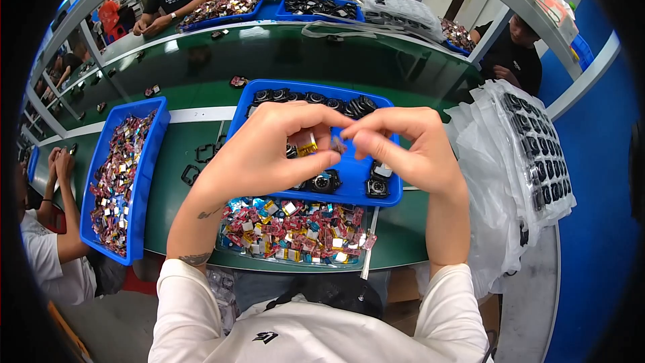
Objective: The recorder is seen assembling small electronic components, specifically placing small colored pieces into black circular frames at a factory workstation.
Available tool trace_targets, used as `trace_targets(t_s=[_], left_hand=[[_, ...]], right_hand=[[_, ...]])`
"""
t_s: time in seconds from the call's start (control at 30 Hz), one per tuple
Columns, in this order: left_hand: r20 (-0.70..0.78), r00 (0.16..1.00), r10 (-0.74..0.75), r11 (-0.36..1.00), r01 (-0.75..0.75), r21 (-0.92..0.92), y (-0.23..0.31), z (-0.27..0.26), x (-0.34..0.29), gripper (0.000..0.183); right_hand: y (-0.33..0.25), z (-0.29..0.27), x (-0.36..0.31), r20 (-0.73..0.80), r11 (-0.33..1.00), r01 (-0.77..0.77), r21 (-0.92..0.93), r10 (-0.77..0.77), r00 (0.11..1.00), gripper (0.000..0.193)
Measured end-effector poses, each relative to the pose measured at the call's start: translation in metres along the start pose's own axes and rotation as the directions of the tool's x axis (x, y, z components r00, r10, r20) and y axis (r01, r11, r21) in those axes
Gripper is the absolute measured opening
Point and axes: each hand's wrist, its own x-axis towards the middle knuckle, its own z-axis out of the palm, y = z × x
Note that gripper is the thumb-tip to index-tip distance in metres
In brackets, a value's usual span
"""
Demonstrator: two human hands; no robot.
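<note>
Both my hands are raised over a blue tray [349, 188] that holds black watch cases [325, 181]. In my left hand [275, 144], thumb and fingers close around a small battery [306, 144] with silver and yellow faces. My right hand [416, 151] meets it at the fingertips, thumb and index finger drawn together; a small blurred piece [338, 145] shows between the two hands, and what the right fingers hold is unclear. Just below the blue tray lies a clear tray heaped with small red circuit boards and batteries [295, 230].
Left stands a blue bin [86, 212] full of similar boards. Black frames [191, 175] lie beside my left wrist. White trays of watch cases [537, 148] are stacked at right. Beyond runs a green conveyor belt [302, 54] with scattered parts; co-workers sit around it, under metal rails.
</note>
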Motion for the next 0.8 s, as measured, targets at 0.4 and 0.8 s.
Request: trace_targets(t_s=[0.4, 0.8], left_hand=[[-0.263, 0.956, -0.129, 0.862, -0.023, -0.507, -0.014, 0.005, 0.004, 0.019], [-0.194, 0.963, -0.186, 0.963, 0.139, -0.232, -0.009, 0.01, 0.002, 0.015]], right_hand=[[0.005, 0.013, 0.005, -0.207, 0.908, -0.036, 0.417, 0.134, 0.969, 0.014], [0.017, 0.017, 0.007, -0.312, 0.897, -0.054, 0.438, 0.208, 0.927, 0.017]])
